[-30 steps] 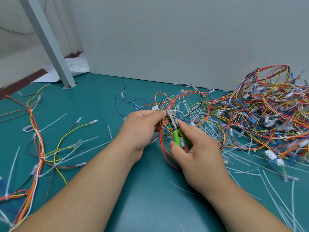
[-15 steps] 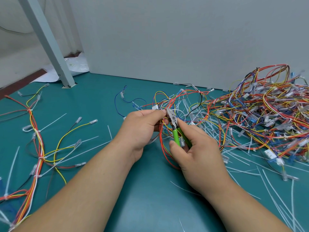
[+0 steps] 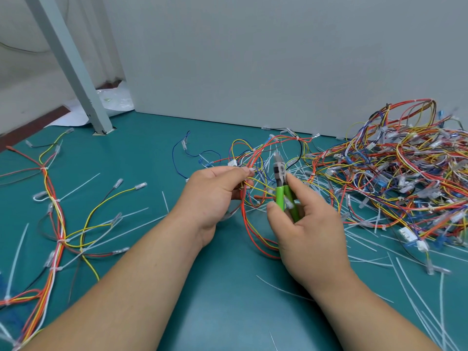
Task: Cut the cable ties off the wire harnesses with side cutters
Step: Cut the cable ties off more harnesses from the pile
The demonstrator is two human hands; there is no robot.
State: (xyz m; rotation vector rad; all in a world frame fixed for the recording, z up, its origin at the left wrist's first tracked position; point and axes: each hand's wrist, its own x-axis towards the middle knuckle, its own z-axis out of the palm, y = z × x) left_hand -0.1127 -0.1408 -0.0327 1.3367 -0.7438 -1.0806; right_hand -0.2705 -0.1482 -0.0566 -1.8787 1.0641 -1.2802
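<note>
Left hand (image 3: 215, 193) pinching wire harness (image 3: 249, 196); right hand (image 3: 306, 224) gripping green side cutters (image 3: 283, 188), blades pointing up beside wires.

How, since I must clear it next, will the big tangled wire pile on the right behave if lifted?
Probably floppy: the wire pile is thin loops sagging on the table. Likely to rise as one snagged clump, since strands and connectors interlace. Loose cut ties at its edge would probably drop out.
</note>
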